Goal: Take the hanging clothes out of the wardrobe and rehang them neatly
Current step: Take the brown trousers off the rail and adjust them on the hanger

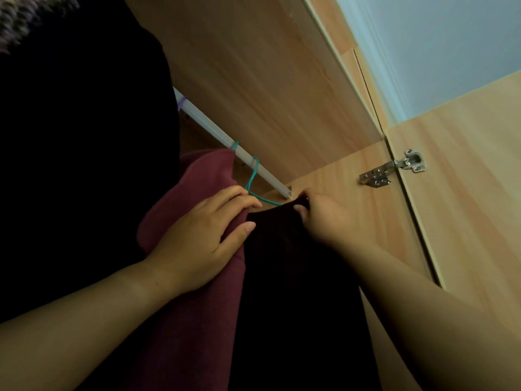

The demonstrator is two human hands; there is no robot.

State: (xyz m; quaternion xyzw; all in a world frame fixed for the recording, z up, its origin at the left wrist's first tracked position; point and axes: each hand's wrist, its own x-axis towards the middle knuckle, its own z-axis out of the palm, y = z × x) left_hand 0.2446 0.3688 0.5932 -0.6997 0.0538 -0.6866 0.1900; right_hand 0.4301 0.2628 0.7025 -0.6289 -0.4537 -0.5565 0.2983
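A dark maroon garment [296, 277] hangs on a teal wire hanger [253, 179] hooked over the white wardrobe rail [214, 128]. My right hand [321, 218] pinches the garment's top right shoulder close to the rail's end. My left hand [203, 238] rests with straight fingers on the garment's left shoulder and touches the hanger wire. Behind it hangs a pink garment [197, 193] on a second teal hook. A large black garment [84, 165] fills the left side.
The wardrobe's wooden top panel [267, 80] is overhead and its side panel [352, 179] stands right behind my right hand. The open door [465, 193] with a metal hinge [394, 167] is on the right. A patterned fabric [28, 15] shows at top left.
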